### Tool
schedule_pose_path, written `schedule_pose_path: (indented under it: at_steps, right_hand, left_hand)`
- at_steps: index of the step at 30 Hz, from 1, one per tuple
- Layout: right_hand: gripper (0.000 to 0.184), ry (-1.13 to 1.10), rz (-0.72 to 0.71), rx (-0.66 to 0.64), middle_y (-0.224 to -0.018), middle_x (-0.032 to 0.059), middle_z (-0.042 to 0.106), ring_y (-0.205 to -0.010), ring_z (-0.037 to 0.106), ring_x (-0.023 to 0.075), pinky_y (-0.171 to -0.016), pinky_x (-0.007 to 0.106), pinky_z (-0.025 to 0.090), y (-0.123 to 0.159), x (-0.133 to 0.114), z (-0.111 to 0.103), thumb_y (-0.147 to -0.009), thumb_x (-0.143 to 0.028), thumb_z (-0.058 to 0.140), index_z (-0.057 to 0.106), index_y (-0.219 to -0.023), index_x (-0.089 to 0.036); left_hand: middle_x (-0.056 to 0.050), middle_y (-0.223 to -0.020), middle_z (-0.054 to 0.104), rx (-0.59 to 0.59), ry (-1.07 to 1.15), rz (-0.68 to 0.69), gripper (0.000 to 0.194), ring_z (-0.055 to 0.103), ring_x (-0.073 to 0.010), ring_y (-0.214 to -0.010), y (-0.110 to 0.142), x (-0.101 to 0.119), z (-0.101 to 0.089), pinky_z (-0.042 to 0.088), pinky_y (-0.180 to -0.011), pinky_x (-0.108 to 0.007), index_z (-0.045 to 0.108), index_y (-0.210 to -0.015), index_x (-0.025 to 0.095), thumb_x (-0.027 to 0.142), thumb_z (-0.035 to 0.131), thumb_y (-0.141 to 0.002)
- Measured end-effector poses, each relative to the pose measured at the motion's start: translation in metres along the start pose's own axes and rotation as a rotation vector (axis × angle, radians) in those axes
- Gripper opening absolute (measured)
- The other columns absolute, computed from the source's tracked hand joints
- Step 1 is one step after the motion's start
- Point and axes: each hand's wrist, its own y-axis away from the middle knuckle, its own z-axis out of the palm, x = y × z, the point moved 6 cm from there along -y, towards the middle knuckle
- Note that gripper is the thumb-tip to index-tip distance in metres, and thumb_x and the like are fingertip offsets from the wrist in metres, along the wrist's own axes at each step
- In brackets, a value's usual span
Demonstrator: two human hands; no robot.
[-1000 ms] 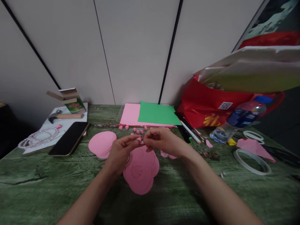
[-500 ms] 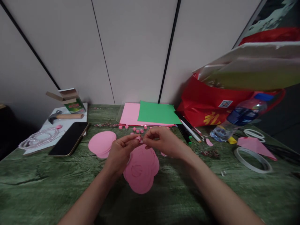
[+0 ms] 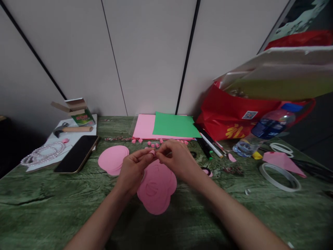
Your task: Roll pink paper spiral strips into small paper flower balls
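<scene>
Between the thumb and fingers of my left hand point(image 3: 134, 168) is a small curled piece of pink paper point(image 3: 152, 152). My right hand point(image 3: 173, 158) is closed in a pinch at the right side of that piece, its fingertips touching it. Directly below both hands lies a pile of pink scalloped paper cutouts point(image 3: 156, 191) with curved cut lines on top. Left of it is a stack of round pink paper pieces point(image 3: 113, 159). Several small pink paper rolls point(image 3: 149, 143) sit in a row behind my hands. Black loops point(image 3: 206, 171), perhaps scissor handles, show partly beside my right forearm.
Pink and green paper sheets point(image 3: 177, 125) lie at the back. On the left are a phone point(image 3: 77, 154), a hammer point(image 3: 78, 129), a bead string point(image 3: 44, 152) and an open box point(image 3: 82, 116). To the right stand pens point(image 3: 212, 146), a bottle point(image 3: 270, 126), a tape roll point(image 3: 281, 177) and a red bag point(image 3: 218, 111).
My right hand has shifted slightly left and down, closer to the left fingertips. More of the black loops beside the right forearm is now uncovered. The left hand has barely moved.
</scene>
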Motion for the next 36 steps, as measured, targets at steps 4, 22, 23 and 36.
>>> schedule_pose_path:
  at_steps: [4,22,23,36]
  right_hand:
    - [0.02,-0.001,0.048,0.106,-0.068,0.0027,0.061,-0.065,0.054,0.0145,-0.06,0.028,0.04,0.001,0.006,-0.005,-0.073,-0.031,0.063,0.052,-0.061,-0.018]
    - [0.014,-0.731,0.17,-0.099,-0.074,0.0017,0.064,-0.058,0.059,0.0095,-0.058,0.026,0.052,0.0,0.009,0.012,-0.069,-0.019,0.063,0.05,-0.074,-0.017]
    - [0.013,-0.719,0.164,-0.108,-0.071,0.0006,0.063,-0.058,0.059,0.0095,-0.059,0.026,0.052,0.0,0.009,0.011,-0.069,-0.018,0.062,0.051,-0.074,-0.017]
    - [0.005,-0.236,-0.018,0.019,-0.067,0.0004,0.063,-0.056,0.055,0.0094,-0.054,0.022,0.043,0.006,-0.01,-0.027,-0.075,-0.019,0.057,0.061,-0.074,-0.016]
  left_hand:
    - [-0.004,-0.076,0.073,0.013,0.013,0.005,0.022,0.066,-0.0146,-0.077,0.001,0.001,0.0,0.047,-0.086,-0.031,0.069,-0.077,0.014,0.019,0.075,-0.057]
    - [-0.003,-0.084,0.072,0.041,-0.161,0.171,0.017,0.064,-0.0168,-0.086,0.002,0.01,0.001,0.047,-0.082,-0.029,0.07,-0.08,0.018,0.023,0.07,-0.064]
    - [-0.003,-0.085,0.072,0.043,-0.177,0.174,0.016,0.063,-0.0166,-0.085,0.002,0.01,0.001,0.047,-0.082,-0.028,0.07,-0.08,0.018,0.022,0.071,-0.064]
    - [-0.003,-0.079,0.071,0.129,-0.234,0.207,0.017,0.062,-0.0153,-0.077,0.003,0.016,-0.004,0.047,-0.075,-0.028,0.071,-0.075,0.017,0.024,0.073,-0.06]
